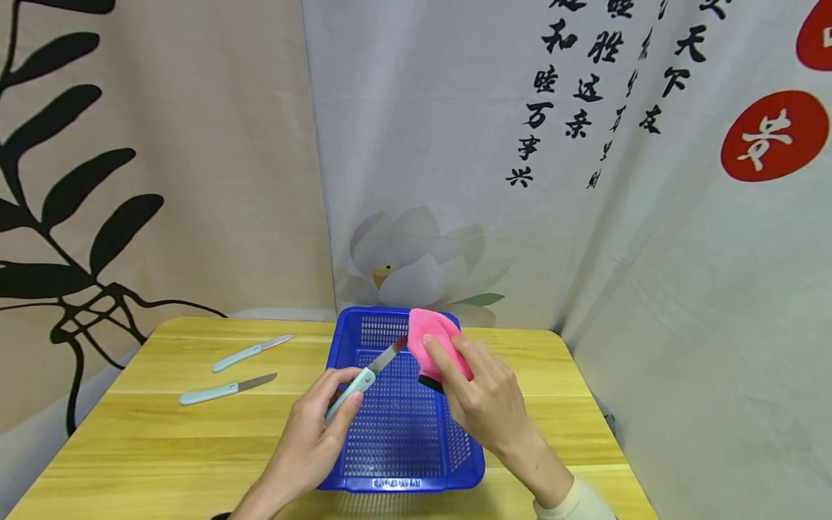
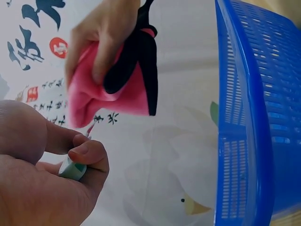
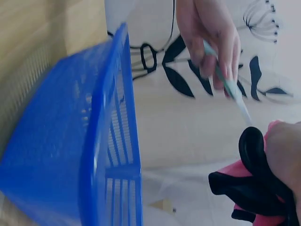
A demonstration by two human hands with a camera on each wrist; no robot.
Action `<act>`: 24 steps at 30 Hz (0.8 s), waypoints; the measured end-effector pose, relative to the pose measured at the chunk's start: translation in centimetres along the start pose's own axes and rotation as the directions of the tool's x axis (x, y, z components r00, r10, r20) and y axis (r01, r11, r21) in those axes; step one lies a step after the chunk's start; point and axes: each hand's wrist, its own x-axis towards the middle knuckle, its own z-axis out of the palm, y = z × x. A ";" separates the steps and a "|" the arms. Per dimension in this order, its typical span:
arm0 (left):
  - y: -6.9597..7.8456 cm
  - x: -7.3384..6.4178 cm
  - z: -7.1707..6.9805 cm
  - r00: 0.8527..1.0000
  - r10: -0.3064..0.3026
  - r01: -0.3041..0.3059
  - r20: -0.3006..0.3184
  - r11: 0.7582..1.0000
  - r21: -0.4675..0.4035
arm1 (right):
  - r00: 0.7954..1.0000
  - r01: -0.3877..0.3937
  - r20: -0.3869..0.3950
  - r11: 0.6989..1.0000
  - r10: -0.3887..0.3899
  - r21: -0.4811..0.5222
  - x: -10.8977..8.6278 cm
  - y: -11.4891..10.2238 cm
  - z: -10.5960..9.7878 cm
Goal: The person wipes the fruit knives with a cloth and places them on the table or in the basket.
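Note:
My left hand (image 1: 310,432) grips the pale blue handle of a small knife (image 1: 383,359), its blade slanting up to the right over the basket. A pink cloth (image 1: 434,339) with a black edge is pinched in my right hand (image 1: 484,383), beside the blade tip. The tip looks reddish there, and whether cloth and blade touch I cannot tell. In the left wrist view the knife handle (image 2: 73,168) pokes out of the left fist, and the cloth (image 2: 89,99) hangs folded beyond it. The right wrist view shows the blade (image 3: 243,109) pointing toward the cloth's black trim (image 3: 251,146).
A blue perforated plastic basket (image 1: 403,482) stands on the wooden table (image 1: 149,462) beneath both hands. To its left lie two more pale-handled knives, a farther knife (image 1: 243,356) and a nearer knife (image 1: 217,393), blades out. A printed curtain (image 1: 416,144) hangs behind the table.

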 end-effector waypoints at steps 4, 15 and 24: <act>0.0 0.3 0.1 1.000 -0.006 0.006 0.002 1.000 -0.009 | 0.996 0.087 -0.038 0.996 -0.086 0.029 0.7 -1.9 -0.2; 0.3 0.4 0.5 0.998 0.057 -0.055 0.035 0.997 -0.050 | 0.975 0.220 0.029 0.976 -0.220 0.004 1.2 -4.5 0.1; 0.4 0.3 0.5 0.993 0.108 -0.106 0.036 0.992 -0.064 | 0.977 0.208 0.047 0.978 -0.206 -0.022 1.1 -4.6 0.5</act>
